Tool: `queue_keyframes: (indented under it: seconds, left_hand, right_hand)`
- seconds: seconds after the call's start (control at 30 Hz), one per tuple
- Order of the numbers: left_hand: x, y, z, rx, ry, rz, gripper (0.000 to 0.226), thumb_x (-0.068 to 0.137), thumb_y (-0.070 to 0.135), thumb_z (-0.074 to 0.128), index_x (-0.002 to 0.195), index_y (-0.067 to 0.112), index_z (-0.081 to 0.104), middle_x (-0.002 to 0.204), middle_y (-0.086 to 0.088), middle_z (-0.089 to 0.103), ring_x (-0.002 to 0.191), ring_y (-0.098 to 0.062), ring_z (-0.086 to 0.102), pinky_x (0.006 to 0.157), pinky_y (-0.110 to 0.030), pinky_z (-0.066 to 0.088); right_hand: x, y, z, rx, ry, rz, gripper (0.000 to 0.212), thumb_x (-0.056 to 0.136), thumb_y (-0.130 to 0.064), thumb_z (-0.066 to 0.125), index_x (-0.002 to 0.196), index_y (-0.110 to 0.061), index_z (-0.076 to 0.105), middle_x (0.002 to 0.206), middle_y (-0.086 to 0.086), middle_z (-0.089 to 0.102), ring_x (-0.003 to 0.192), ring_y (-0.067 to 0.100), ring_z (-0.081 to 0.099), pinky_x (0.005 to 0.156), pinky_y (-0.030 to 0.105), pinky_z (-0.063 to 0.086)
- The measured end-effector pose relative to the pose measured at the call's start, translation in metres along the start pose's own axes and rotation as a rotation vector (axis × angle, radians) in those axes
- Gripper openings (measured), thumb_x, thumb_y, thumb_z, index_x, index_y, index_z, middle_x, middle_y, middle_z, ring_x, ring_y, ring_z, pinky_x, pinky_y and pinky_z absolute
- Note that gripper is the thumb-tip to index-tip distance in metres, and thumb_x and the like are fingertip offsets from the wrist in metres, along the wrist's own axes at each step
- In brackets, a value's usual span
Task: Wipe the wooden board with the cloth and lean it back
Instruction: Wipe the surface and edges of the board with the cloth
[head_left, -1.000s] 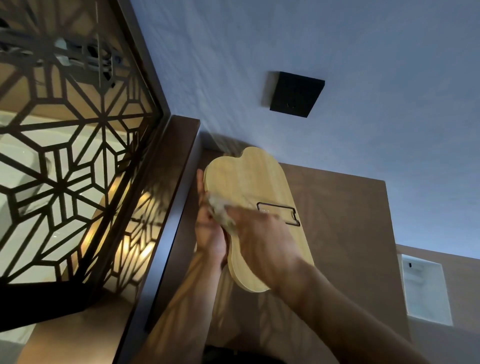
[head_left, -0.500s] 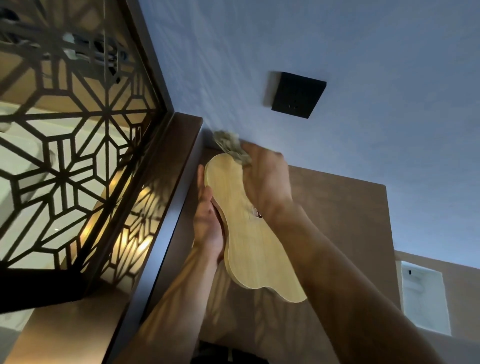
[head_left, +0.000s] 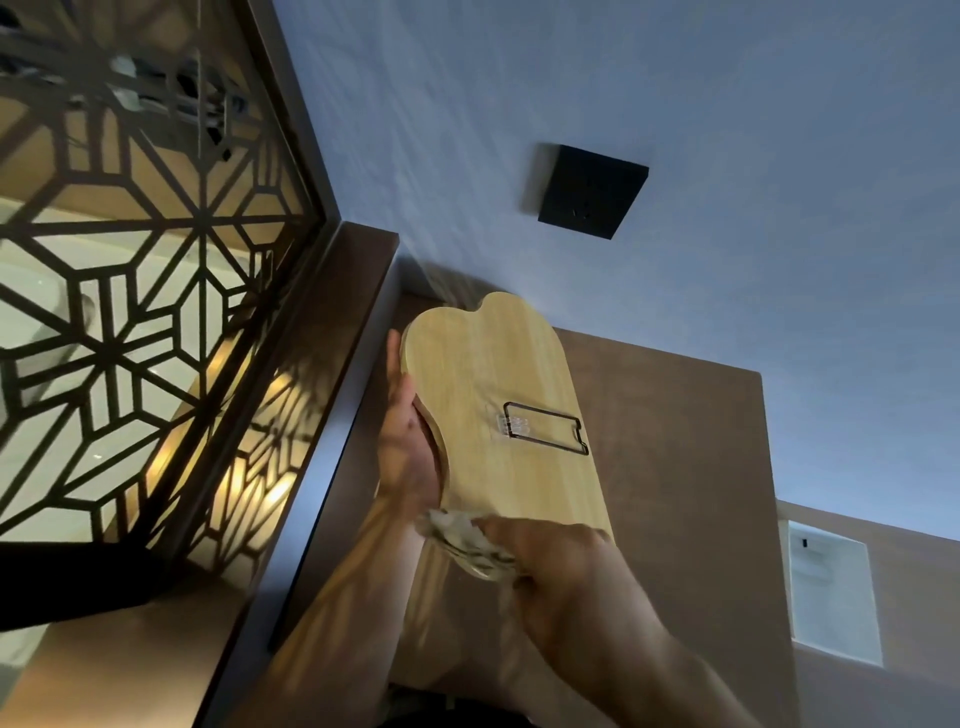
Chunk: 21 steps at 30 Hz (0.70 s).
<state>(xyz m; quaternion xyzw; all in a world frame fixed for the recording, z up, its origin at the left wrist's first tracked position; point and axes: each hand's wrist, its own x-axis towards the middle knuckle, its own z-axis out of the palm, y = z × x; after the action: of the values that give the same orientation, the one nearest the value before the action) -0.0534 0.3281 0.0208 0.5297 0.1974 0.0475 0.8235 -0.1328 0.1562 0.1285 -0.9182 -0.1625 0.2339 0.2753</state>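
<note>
- Standing on end, the wooden board (head_left: 488, 410) runs its long axis from the notched end near the wall (head_left: 727, 104) down toward you, its face with the black wire bracket (head_left: 545, 428) turned to you.
- Your left hand (head_left: 408, 457) cups the board's left edge, fingers hidden behind the wood.
- Your right hand (head_left: 566, 577) closes its grip on the cloth (head_left: 462, 538), pressed against the board's lower end, which it covers.
- The cloth is blurred.
</note>
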Motion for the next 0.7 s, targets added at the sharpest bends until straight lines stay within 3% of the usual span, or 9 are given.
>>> queue_keyframes:
  seconds: [0.07,0.17,0.23,0.37,0.53,0.63,0.7]
  left_hand:
    - [0.002,-0.007,-0.001,0.037,0.017,0.065,0.053,0.109,0.032,0.025,0.162,0.033,0.020,0.160,0.010,0.041,0.137,0.001,0.050,0.108,-0.028,0.048]
    - [0.002,-0.011,-0.003,-0.025,-0.012,0.067,0.053,0.110,0.030,0.030,0.162,0.032,0.023,0.144,0.019,0.056,0.123,0.002,0.062,0.087,-0.018,0.057]
    - [0.002,-0.008,0.000,-0.078,-0.029,0.057,0.051,0.110,0.031,0.030,0.160,0.035,0.026,0.139,0.022,0.059,0.119,0.004,0.064,0.082,-0.016,0.057]
    - [-0.002,-0.003,0.003,-0.119,-0.002,0.044,0.051,0.109,0.031,0.033,0.159,0.035,0.029,0.148,0.004,0.055,0.122,-0.009,0.066,0.083,-0.024,0.059]
    - [-0.008,0.001,0.007,-0.230,-0.018,0.007,0.049,0.111,0.023,0.027,0.160,0.029,0.029,0.158,-0.010,0.046,0.135,-0.023,0.057,0.093,-0.037,0.059]
    - [-0.006,0.001,0.004,-0.177,0.001,0.000,0.047,0.108,0.026,0.031,0.154,0.036,0.035,0.164,-0.009,0.037,0.148,-0.037,0.039,0.114,-0.067,0.035]
    - [-0.004,0.001,0.001,-0.125,0.000,0.020,0.049,0.106,0.032,0.035,0.155,0.035,0.032,0.166,-0.005,0.034,0.151,-0.035,0.034,0.117,-0.070,0.026]
  right_hand:
    - [0.006,0.002,-0.012,0.071,0.071,0.009,0.037,0.086,-0.029,0.057,0.117,-0.048,0.065,0.091,-0.013,0.076,0.078,0.009,0.067,0.066,0.027,0.056]
    - [0.060,-0.004,-0.028,0.027,0.423,-0.042,0.035,0.085,-0.006,0.059,0.104,-0.030,0.076,0.073,-0.004,0.074,0.059,0.015,0.059,0.048,0.020,0.047]
    - [0.110,-0.014,-0.033,-0.080,0.490,0.022,0.037,0.087,0.001,0.056,0.107,-0.026,0.072,0.064,-0.003,0.065,0.058,0.019,0.063,0.044,0.024,0.043]
    - [0.170,-0.026,-0.021,-0.112,0.437,0.047,0.041,0.094,0.001,0.051,0.124,-0.023,0.066,0.092,0.006,0.074,0.074,0.026,0.068,0.060,0.026,0.042]
    - [0.123,-0.023,0.002,-0.186,0.387,-0.021,0.052,0.086,0.004,0.057,0.127,-0.027,0.063,0.094,0.004,0.076,0.072,0.029,0.071,0.053,0.027,0.042]
    - [0.067,-0.011,0.010,-0.130,0.289,-0.085,0.053,0.083,0.003,0.056,0.123,-0.029,0.065,0.093,0.003,0.075,0.072,0.032,0.070,0.057,0.033,0.051]
    - [0.029,0.000,0.015,-0.099,0.182,-0.073,0.051,0.086,-0.003,0.059,0.127,-0.033,0.061,0.096,-0.002,0.075,0.075,0.027,0.071,0.060,0.029,0.051]
